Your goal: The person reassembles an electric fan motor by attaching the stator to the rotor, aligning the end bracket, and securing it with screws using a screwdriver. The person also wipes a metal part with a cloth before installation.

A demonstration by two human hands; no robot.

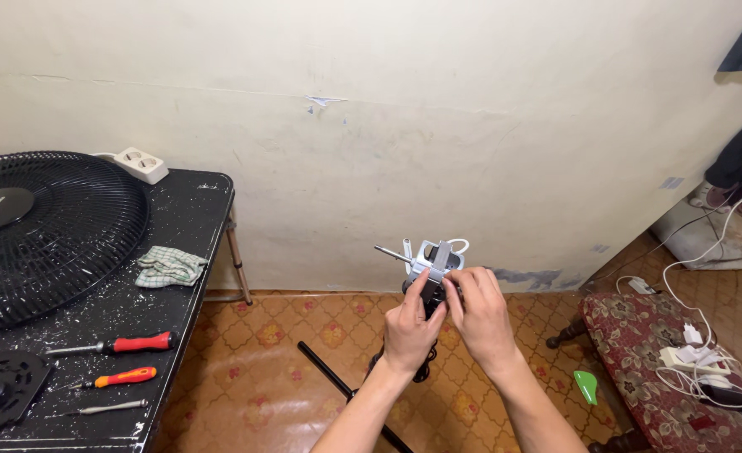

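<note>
Head view: a fan motor (435, 267) is gripped mid-air, well right of the worktop (182, 243), by left hand (410, 329) and right hand (477, 312), both closed round it. Over tiled floor (270, 361), a slackened grip could drop it.

Single head-worn view, angled down and forward toward wall (438, 126), close over floor (270, 369).
</note>
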